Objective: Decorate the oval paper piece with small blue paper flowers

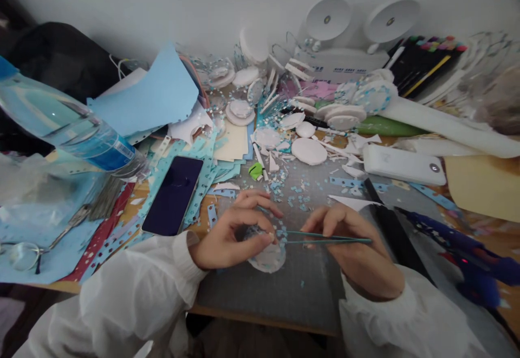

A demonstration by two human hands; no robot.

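Observation:
My right hand [345,239] is closed around a pair of slim teal tweezers [329,238], whose tips point left toward a pale round disc [268,260]. Small blue and white bits dot that disc, which is at the front of a dark grey mat [300,293]. Over the disc's left side, my left hand [244,228] curls with thumb and index finger pinched together. A tiny pale spot shows at the thumb tip; what the pinch holds is too small to name. Blue confetti-like pieces [298,198] lie scattered beyond both hands.
A phone [173,195] and a water bottle [77,119] are at the left. Several white discs [309,151] crowd the back. To the right are a white power bank-like block [402,164], a blue glue gun [463,244] and markers [430,63]. Scissors [67,228] lie far left.

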